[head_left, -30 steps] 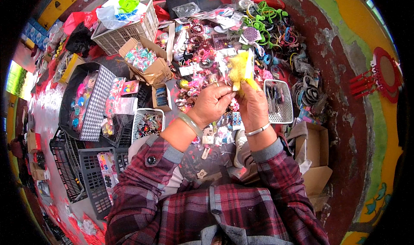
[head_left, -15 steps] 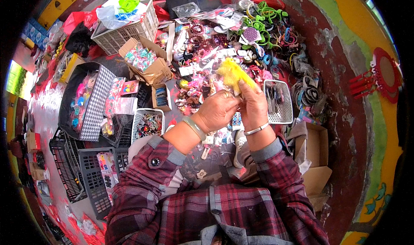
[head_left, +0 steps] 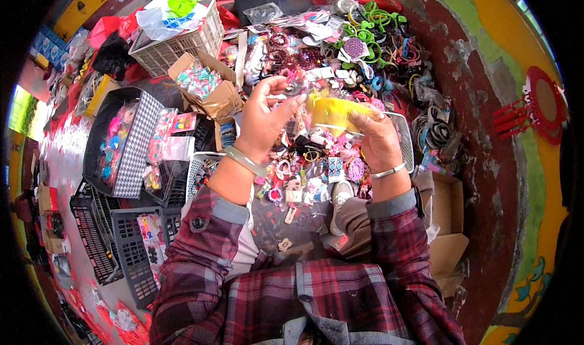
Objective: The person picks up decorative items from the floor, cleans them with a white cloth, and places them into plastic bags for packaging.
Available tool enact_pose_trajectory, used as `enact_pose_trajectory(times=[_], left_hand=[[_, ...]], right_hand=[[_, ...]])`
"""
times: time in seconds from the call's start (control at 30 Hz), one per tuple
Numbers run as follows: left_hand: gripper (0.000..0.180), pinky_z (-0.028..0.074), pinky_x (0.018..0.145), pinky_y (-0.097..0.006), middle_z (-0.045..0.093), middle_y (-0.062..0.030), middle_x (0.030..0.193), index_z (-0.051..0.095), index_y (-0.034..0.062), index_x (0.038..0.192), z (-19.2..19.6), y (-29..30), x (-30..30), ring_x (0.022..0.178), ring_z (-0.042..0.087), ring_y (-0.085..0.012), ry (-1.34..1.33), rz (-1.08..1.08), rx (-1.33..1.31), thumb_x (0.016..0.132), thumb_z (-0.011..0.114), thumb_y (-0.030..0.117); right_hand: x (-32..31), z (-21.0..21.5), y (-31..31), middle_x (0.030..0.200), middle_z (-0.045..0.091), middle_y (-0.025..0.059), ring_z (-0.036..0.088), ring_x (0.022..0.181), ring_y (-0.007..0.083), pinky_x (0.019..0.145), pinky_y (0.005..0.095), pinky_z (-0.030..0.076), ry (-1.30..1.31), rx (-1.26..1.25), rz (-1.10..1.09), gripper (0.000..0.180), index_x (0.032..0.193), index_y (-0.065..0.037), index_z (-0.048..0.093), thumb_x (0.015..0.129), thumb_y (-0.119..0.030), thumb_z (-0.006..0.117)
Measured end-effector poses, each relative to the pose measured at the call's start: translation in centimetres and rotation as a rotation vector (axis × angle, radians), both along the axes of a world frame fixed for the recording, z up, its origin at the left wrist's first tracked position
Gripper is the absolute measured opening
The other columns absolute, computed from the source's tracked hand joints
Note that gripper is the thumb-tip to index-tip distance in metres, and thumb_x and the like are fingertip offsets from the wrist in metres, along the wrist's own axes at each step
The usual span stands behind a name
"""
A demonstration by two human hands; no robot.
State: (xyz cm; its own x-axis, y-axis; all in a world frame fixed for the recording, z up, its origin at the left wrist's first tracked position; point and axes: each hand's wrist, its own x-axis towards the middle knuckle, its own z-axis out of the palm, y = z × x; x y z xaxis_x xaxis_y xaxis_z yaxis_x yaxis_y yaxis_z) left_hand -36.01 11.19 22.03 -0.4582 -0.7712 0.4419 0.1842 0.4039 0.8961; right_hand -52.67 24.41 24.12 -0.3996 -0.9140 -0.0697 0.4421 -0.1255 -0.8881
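Note:
A fluffy yellow item point(head_left: 333, 114), shiny as if wrapped in clear plastic, is held level above a heap of small hair accessories point(head_left: 307, 178). My right hand point(head_left: 378, 135) grips its right end, thumb on top. Near its left end is my left hand point(head_left: 266, 115), raised with the thumb stretched toward the yellow item and the fingers loosely bent apart. Nothing plainly shows in the left fingers. Clear film around the left thumb tip is too faint to tell whether they touch.
White baskets point(head_left: 403, 139) flank the heap. Green headbands point(head_left: 371, 32) lie at the far right. To the left stand an open carton point(head_left: 228, 102) of small packets, a houndstooth box point(head_left: 139, 153) and black crates point(head_left: 134, 266). An open cardboard box point(head_left: 447, 208) sits at right.
My hands were together at the yellow item's lower end. The left has moved away up and left, its fingers parting; the right has shifted slightly right and down, turning the item more level.

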Motion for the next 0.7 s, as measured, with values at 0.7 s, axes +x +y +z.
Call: enact_pose_trajectory(times=[0.7], left_hand=[[0.039, 0.048, 0.079, -0.029, 0.059, -0.0108, 0.107, 0.049, -0.0011, 0.113, -0.1, 1.8, -0.5, 0.095, 0.058, -0.0164, -0.121, -0.799, 0.747, 0.076, 0.062, -0.001]], right_hand=[[-1.3, 0.1, 1.0, 0.075, 0.060, 0.0024, 0.056, 0.067, 0.0083, 0.058, 0.0215, 0.045, 0.556, 0.414, 0.156, 0.018, 0.086, 0.001, 0.059, 0.070, -0.004, 0.066]])
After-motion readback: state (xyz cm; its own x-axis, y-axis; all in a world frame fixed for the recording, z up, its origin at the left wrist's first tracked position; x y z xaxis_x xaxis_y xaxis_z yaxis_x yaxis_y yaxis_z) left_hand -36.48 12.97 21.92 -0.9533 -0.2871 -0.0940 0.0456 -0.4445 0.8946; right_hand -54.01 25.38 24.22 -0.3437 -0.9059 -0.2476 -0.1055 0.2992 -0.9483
